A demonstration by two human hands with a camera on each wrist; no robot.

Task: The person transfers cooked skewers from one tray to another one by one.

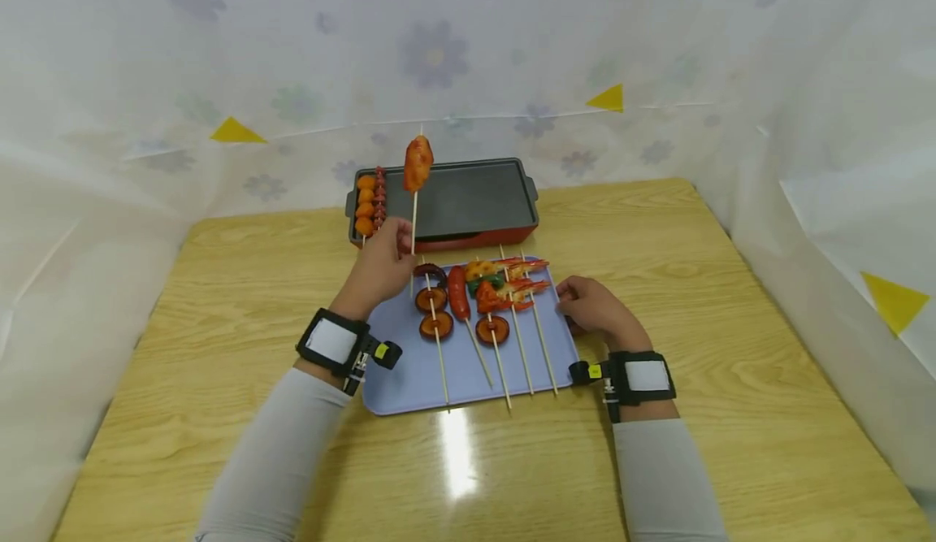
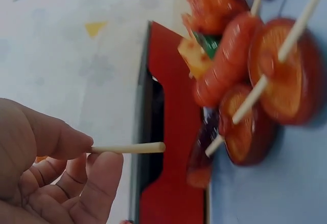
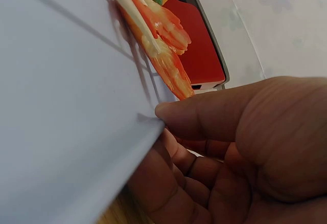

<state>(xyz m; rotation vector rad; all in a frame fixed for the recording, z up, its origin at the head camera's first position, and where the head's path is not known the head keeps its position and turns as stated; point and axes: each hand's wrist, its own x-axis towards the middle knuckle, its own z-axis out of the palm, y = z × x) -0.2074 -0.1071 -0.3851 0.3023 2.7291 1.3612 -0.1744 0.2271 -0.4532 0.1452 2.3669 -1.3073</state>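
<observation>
My left hand [image 1: 382, 266] pinches a wooden stick between thumb and forefinger. On this skewer is an orange-brown piece like a chicken wing [image 1: 418, 165], raised upright over the grill pan's left part. The stick's blunt end [image 2: 158, 147] shows in the left wrist view. My right hand [image 1: 594, 308] grips the right rim of a lavender tray [image 1: 398, 379], thumb on top and fingers below. Lying on the tray are a mushroom skewer [image 1: 436, 325], a sausage skewer [image 1: 458, 292], a mixed skewer with a mushroom slice [image 1: 493, 330] and shrimp skewers [image 1: 530, 286].
Behind the tray stands a red grill with a black plate [image 1: 468, 201]. A skewer of orange balls [image 1: 366, 197] and a skewer of small dark red pieces [image 1: 379, 199] lie at its left end. Around the wooden table [image 1: 241, 298] hangs a flowered curtain [image 1: 307, 54].
</observation>
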